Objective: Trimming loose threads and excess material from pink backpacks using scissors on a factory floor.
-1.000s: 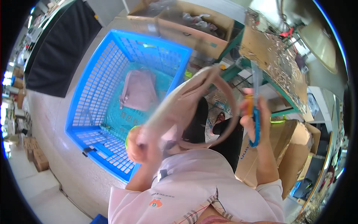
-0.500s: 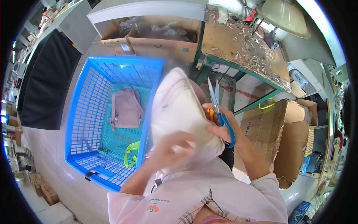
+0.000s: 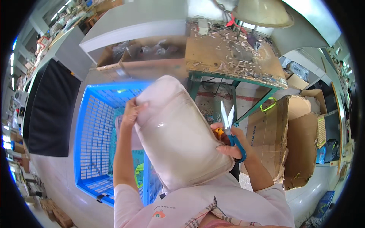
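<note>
A pale, off-white fabric bag (image 3: 173, 140) with rounded corners and seamed edges is held up before my chest. My left hand (image 3: 133, 112) is closed on its upper left edge, thumb on the near face. At the bag's right edge, my right hand (image 3: 232, 146) grips a pair of scissors (image 3: 228, 121) with blue handles, the blades parted and pointing up. A small yellow-orange piece (image 3: 219, 132) shows by the fingers of that hand; what it belongs to is unclear. Whether the right fingers also grip the bag cannot be told.
A blue plastic basket (image 3: 84, 133) stands to the left, its inside partly hidden behind the bag and my left arm. Ahead is a scrap-strewn worktable (image 3: 220, 51) with green legs. Cardboard boxes stand under the far counter (image 3: 144, 22); a big carton (image 3: 266, 136) is at right.
My left hand has moved up from the bag's lower front to its upper left edge. The bag now faces me more squarely and covers more of the basket. The scissors stay in my right hand.
</note>
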Demonstrator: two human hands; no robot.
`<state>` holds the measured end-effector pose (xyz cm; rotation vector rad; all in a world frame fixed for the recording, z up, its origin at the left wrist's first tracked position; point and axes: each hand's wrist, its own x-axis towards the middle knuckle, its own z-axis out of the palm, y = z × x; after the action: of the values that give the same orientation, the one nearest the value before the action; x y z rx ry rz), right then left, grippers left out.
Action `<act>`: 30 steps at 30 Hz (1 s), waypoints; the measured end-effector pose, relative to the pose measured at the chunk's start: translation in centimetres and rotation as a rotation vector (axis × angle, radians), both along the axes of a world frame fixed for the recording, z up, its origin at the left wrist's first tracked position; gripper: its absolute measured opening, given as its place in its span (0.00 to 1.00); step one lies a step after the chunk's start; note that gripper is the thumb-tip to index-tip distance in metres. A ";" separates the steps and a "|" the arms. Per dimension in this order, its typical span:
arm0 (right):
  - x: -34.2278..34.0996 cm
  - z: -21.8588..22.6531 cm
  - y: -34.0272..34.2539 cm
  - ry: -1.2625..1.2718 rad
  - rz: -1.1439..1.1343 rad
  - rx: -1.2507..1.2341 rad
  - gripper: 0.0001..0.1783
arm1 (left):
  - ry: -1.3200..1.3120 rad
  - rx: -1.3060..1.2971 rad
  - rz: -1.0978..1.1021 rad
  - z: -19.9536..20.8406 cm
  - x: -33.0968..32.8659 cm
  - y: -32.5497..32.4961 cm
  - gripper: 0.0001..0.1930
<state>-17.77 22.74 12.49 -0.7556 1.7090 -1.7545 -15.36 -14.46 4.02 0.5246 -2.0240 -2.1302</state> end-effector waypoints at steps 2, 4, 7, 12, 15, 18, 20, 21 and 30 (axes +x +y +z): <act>-1.1 0.0 1.2 -0.032 -0.072 0.043 0.31 | 0.078 -0.031 0.035 4.0 -1.1 0.9 0.24; -2.4 0.8 1.6 -0.217 -0.226 -0.234 0.34 | 0.162 -0.059 0.067 7.5 -2.5 2.0 0.24; -4.8 1.2 3.5 -0.210 -0.291 -0.333 0.37 | 0.221 -0.091 0.051 12.2 -4.6 4.0 0.19; -7.8 1.7 6.1 -0.304 -0.396 -0.372 0.36 | 0.222 -0.210 -0.053 15.6 -8.5 6.9 0.19; -9.6 1.2 7.1 -0.286 -0.454 -0.311 0.35 | 0.217 -0.258 -0.062 16.5 -10.6 8.7 0.19; -11.5 1.4 8.0 -0.284 -0.459 -0.299 0.35 | 0.223 -0.327 -0.047 17.1 -12.5 9.7 0.18; -12.0 2.2 8.4 -0.250 -0.517 -0.299 0.35 | 0.357 -0.254 -0.030 16.8 -13.9 10.2 0.18; -12.8 1.9 8.7 -0.256 -0.505 -0.330 0.34 | 0.364 -0.257 -0.033 16.7 -14.4 10.3 0.18; -15.4 1.6 9.7 -0.267 -0.550 -0.264 0.32 | 0.307 -0.228 -0.032 14.9 -18.3 10.8 0.19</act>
<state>-33.22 32.43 14.10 -0.1309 1.6124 -2.3607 -33.65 -3.62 18.88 0.1239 -2.0676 -1.8275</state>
